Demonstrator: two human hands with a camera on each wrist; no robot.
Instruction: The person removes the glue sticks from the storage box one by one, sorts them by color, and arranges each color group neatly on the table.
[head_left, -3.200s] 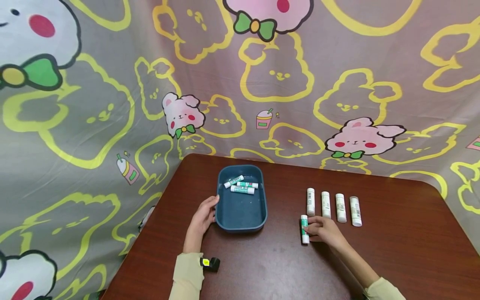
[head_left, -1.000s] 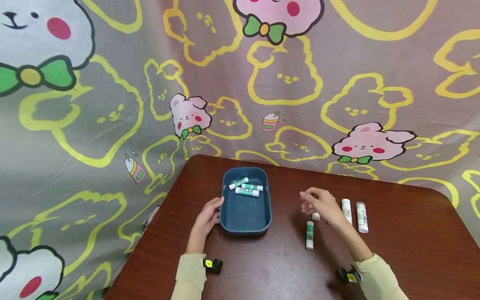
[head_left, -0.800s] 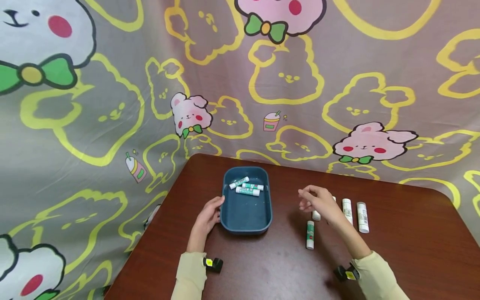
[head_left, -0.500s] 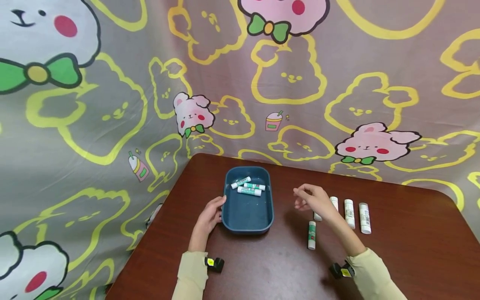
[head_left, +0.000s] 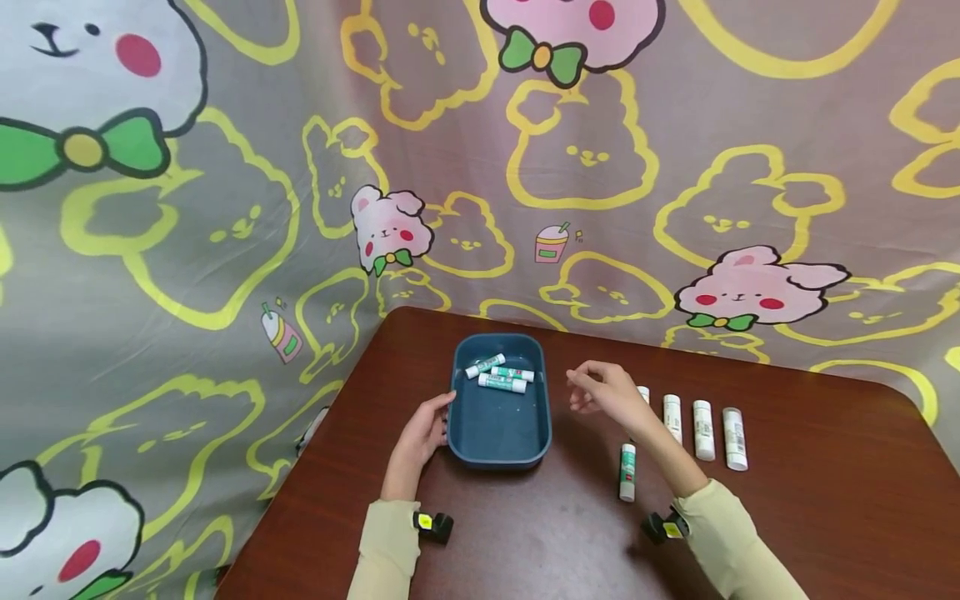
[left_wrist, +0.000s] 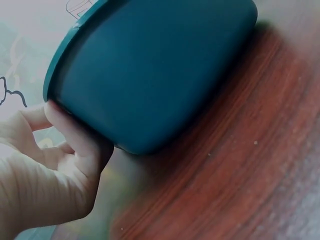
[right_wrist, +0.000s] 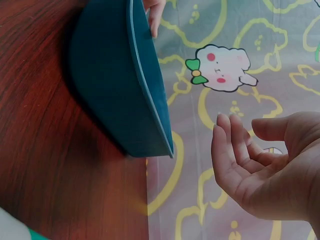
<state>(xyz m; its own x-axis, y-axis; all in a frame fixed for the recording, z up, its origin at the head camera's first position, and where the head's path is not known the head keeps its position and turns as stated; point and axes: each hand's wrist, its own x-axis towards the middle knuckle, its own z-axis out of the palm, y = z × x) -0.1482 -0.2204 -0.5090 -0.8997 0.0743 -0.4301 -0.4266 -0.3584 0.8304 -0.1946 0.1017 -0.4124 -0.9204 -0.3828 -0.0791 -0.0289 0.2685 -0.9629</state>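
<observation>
A dark blue rectangular tray (head_left: 501,429) holds three green-and-white glue sticks (head_left: 502,383) near its far end. My left hand (head_left: 423,433) grips the tray's left side, a fingertip at the rim. In the left wrist view, that hand (left_wrist: 55,170) lies against the outer wall. To the right of the tray, my right hand (head_left: 611,396) hovers above the table with nothing in it. Its fingers (right_wrist: 227,160) curve loosely in the right wrist view, thumb apart. Below that hand, a green-labelled glue stick (head_left: 627,472) lies on the table.
Several white glue sticks (head_left: 702,430) lie in a row at the right, the leftmost partly hidden behind my right hand. The brown wooden table (head_left: 525,542) meets a cartoon-printed cloth (head_left: 465,317) at its back and left edges.
My right hand has let go of the green-labelled glue stick, risen and moved left toward the tray. The left hand has stayed at the tray. The head view has shifted slightly.
</observation>
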